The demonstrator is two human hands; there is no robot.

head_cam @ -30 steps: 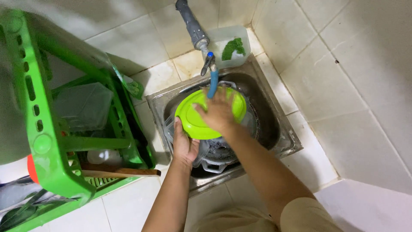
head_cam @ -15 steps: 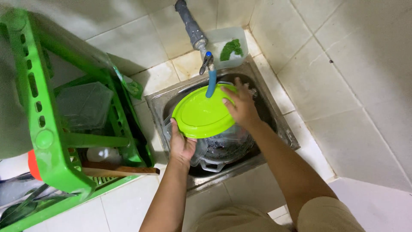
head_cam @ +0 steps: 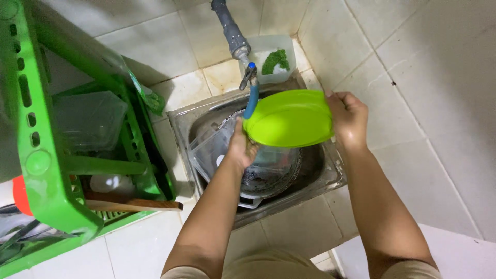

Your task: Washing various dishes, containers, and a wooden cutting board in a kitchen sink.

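Head view: a green plate (head_cam: 289, 118) is held tilted above the sink (head_cam: 330, 175), just below the tap (head_cam: 250, 82). The left hand (head_cam: 241, 147) is closed on the plate's left edge; the right hand (head_cam: 349, 120) is closed on its right edge. Clear containers (head_cam: 217, 150) lie in the sink beneath. A green rack (head_cam: 46, 170) stands at the left.

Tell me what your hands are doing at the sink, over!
Left hand and right hand grip opposite edges of the green plate. Plate held over the sink, beside the blue tap spout. Nothing blocking.
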